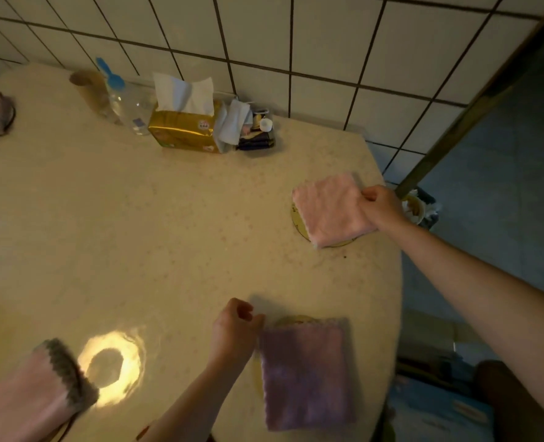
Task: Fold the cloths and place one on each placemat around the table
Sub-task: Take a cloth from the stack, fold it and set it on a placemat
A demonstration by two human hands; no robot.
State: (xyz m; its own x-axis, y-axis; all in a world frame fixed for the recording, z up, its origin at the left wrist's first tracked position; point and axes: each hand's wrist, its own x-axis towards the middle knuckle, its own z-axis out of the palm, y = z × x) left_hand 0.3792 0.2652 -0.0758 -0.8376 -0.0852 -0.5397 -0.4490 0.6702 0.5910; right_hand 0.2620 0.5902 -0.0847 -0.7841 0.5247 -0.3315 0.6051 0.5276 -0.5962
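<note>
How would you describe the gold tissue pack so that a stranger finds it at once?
Look along the tiled wall at the table's far edge. The tissue pack lies there, between a clear bottle and a small clutter. Only it is shiny gold, with white tissue sticking up.

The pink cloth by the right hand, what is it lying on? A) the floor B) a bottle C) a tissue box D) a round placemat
D: the pink cloth lies on a round placemat whose rim peeks out beneath it, with the right hand gripping its edge.
</note>
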